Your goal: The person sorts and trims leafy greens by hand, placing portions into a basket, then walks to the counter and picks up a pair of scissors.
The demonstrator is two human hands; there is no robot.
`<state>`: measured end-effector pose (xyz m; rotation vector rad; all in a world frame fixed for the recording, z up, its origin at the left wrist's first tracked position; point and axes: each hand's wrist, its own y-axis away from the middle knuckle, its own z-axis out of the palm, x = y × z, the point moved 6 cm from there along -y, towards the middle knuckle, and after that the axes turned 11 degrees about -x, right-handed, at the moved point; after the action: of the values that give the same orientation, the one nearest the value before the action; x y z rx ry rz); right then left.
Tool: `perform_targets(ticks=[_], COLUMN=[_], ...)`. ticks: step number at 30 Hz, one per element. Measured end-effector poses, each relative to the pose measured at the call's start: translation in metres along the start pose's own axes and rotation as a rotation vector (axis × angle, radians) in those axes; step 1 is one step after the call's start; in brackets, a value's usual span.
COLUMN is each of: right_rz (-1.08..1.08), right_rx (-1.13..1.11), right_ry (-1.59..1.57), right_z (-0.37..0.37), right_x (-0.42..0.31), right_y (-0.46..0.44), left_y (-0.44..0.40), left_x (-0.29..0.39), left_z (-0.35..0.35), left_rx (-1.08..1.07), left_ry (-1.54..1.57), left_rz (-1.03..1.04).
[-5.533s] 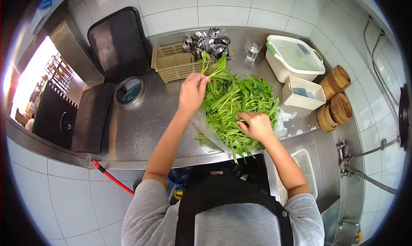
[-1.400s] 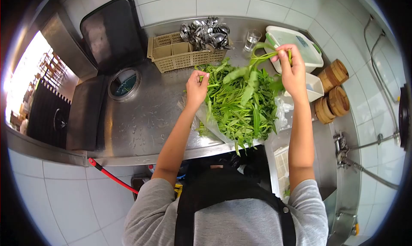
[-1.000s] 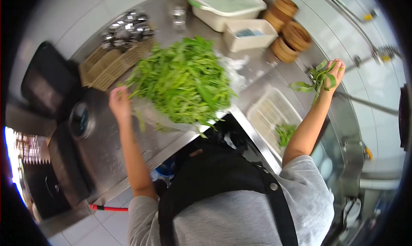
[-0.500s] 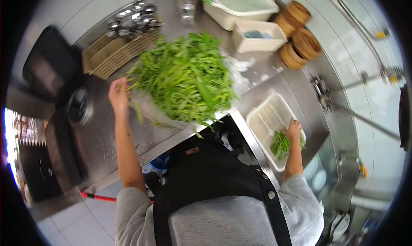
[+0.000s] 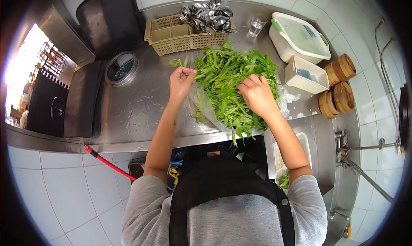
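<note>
Away from the slatted tub (image 5: 279,161), where it had been half a second earlier, the right hand (image 5: 259,95) had moved onto the heap of greens (image 5: 227,70), and the view had swung round with it. Its fingers were bent down among the stems; whether they gripped any could not be told. At the left edge of the heap, the left hand (image 5: 180,84) had its thumb and forefinger pinched together on a thin sprig (image 5: 178,63), whose leaves showed just beyond the fingertips.

The heap lay between and beyond the two hands on a clear plastic bag (image 5: 208,105), which showed near the left fingers and, crumpled, to the right of the right hand. Beyond the left fingers stood a tan basket (image 5: 184,45) with spoons and forks (image 5: 208,18) piled at its right end. A glass (image 5: 256,26) stood beyond the right fingers. To their right were a white basin (image 5: 292,46) with green handles, a small white box (image 5: 307,81) and wooden steamers (image 5: 339,91). Nearer the body than the right fingers, the tub was partly hidden by the forearm, with loose greens (image 5: 284,180) in it. Nearer the body than both hands, a small brown tag (image 5: 213,153) on the black apron (image 5: 231,181) bore marks too small to read.
</note>
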<state>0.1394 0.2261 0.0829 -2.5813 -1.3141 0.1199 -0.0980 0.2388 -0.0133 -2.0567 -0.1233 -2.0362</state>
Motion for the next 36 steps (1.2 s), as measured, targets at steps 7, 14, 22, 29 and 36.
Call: perform_targets(ticks=[7, 14, 22, 29, 36], right_rz=[0.046, -0.033, 0.026, 0.022, 0.01], right_rx=[-0.092, -0.269, 0.169, 0.242, 0.329], right_ry=[0.144, 0.007, 0.053, 0.024, 0.014], right_z=[-0.012, 0.015, -0.094, -0.098, -0.084], right_x=[0.019, 0.026, 0.034, 0.026, 0.022], right_y=[-0.012, -0.013, -0.01, -0.003, -0.001], left_y=[0.009, -0.014, -0.021, -0.014, -0.007], left_x=[0.036, 0.044, 0.09, 0.1, 0.098], left_z=[-0.01, 0.025, 0.044, 0.082, 0.097], left_rx=[-0.015, -0.121, -0.228, -0.491, -0.444], left_ry=[0.093, 0.248, -0.002, -0.016, -0.272], left_rz=[0.05, 0.044, 0.229, 0.144, 0.166])
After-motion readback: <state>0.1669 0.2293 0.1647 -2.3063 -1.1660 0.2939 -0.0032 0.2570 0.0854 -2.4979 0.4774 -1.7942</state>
